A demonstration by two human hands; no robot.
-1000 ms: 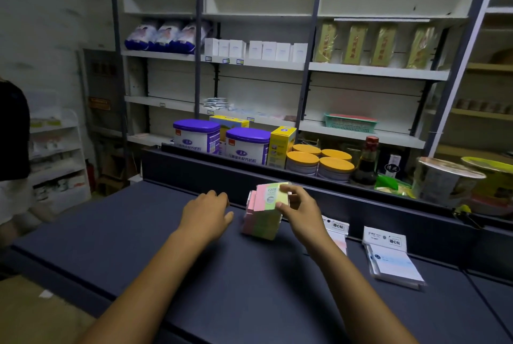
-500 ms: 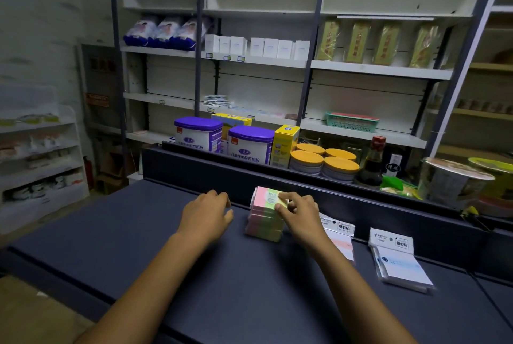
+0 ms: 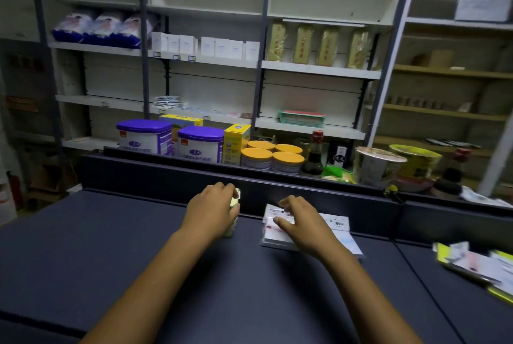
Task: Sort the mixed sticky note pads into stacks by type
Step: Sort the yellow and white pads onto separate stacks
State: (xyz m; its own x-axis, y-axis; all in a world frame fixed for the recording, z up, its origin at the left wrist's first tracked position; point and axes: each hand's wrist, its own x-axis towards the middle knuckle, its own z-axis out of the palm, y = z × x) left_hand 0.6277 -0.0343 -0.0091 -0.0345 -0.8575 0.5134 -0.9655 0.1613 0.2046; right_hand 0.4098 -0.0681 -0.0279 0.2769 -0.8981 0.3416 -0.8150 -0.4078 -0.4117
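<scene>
Left hand (image 3: 212, 209) curling round a mostly hidden pastel sticky note stack (image 3: 234, 206), right hand (image 3: 301, 223) resting loosely spread on packaged white note pads (image 3: 340, 228), dark counter (image 3: 138, 260) lying beneath

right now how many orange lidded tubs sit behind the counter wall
4, clustered right of the yellow box: front left, front right, back left, back right. More may be hidden.

Beyond my dark blue table (image 3: 116, 260), grey-framed white shelves (image 3: 319, 73) line the dim wall, with wooden shelves (image 3: 449, 74) further to my right.
</scene>
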